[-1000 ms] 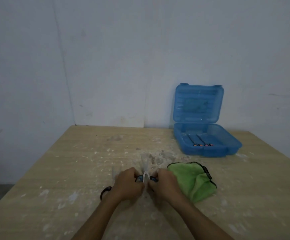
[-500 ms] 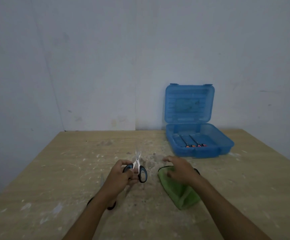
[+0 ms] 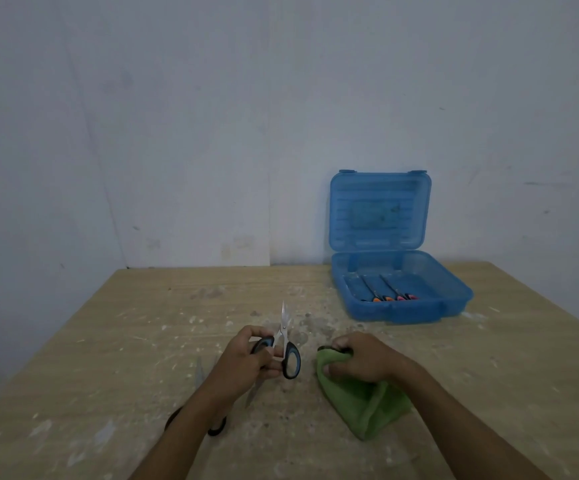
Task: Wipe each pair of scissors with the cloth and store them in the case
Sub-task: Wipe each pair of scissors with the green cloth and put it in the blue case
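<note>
- The left hand has its grip clenched on the small scissors, blades upright, just left of the cloth.
- The right hand, flat on the cloth a moment ago, now bunches it up in its fingers.
- Wiping looks imminent; the open case waits beyond the cloth on the table.

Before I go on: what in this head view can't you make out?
- Second scissors on the table: the left forearm covers most; only handle loops and blade tips show.
- Tools in the blue case: too small to identify.
- Small scissors in the left hand: fingers hide one handle loop.
</note>
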